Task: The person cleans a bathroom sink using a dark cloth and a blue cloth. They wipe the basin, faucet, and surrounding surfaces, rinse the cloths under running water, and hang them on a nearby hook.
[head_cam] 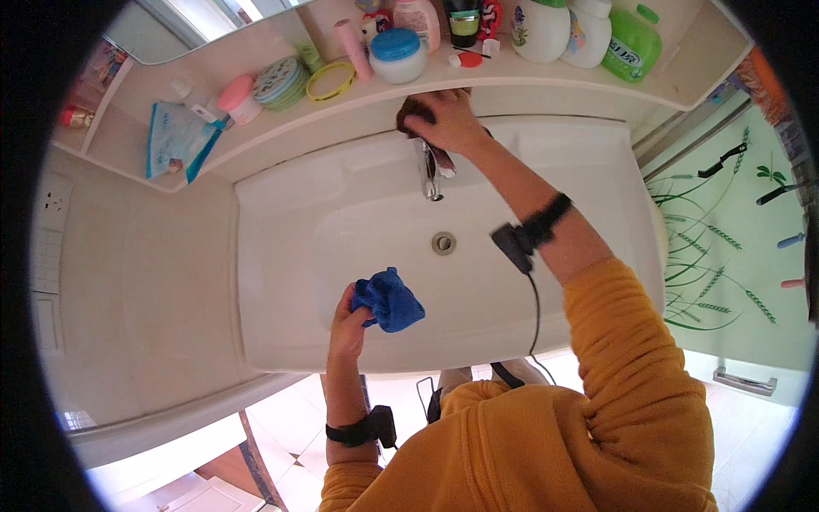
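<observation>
My left hand (350, 326) grips a crumpled blue cloth (391, 302) above the near left part of the white washbasin (288, 256). My right hand (448, 125) reaches to the back of the basin, just behind the chrome faucet (430, 173), beneath the shelf edge. It has hold of a dark brown item (409, 116), perhaps a cloth or sponge; fingers and shelf hide part of it. A reddish-brown piece with a pale end (446, 163) lies right beside the faucet; what it is, I cannot tell. The round metal drain (443, 243) sits in the basin's middle.
Along the back runs a white shelf (524, 86) with a blue-lidded jar (397, 56), a yellow ring (330, 81), stacked round tins (279, 83), a blue pouch (179, 141) and a green bottle (632, 45). A black cable (536, 320) hangs from my right forearm's strap over the basin.
</observation>
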A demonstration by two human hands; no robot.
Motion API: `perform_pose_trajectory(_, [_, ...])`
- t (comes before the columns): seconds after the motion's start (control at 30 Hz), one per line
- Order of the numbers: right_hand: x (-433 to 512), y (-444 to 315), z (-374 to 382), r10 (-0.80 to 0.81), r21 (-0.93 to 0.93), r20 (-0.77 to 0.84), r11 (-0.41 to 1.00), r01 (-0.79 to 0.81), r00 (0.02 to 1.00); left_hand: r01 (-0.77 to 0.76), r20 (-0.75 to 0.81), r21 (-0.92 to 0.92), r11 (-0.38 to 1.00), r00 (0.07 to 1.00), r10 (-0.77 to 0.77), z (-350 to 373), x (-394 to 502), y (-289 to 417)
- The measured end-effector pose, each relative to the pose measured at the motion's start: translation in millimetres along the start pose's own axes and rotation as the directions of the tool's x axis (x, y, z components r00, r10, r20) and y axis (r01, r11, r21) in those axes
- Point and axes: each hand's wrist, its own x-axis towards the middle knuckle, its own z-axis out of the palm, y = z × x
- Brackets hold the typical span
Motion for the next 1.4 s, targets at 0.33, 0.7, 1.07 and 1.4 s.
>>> perform_pose_trajectory(0.33, [-95.1, -18.0, -4.7, 0.018, -0.215, 0.193, 0.976, 0.024, 0.981, -0.019, 0.025, 0.043, 0.999, 1.000, 0.018, 8.2, 6.5, 3.3])
perform_pose_trajectory(0.7, [-37.8, -81.4, 19.6, -0.388, -0.557, 0.009, 0.764, 0.327, 0.922, -0.060, 0.051, 0.004, 0.998, 0.997, 0.059, -10.4, 16.4, 8.8])
perform_pose_trajectory(1.07, [-62.6, 21.8, 174.2, 0.544, -0.761, 0.647, 0.506, 0.406, 0.534, -0.036, -0.111, -0.075, 0.997, 0.993, 0.027, -50.2, -8.3, 8.8])
perform_pose_trajectory(1.4, [-130.4, 88.7, 130.2, -0.043, -0.391, 0.458, 0.887, 0.245, 0.888, 0.010, -0.045, -0.018, 1.000, 0.999, -0.011, -33.4, 16.7, 3.9])
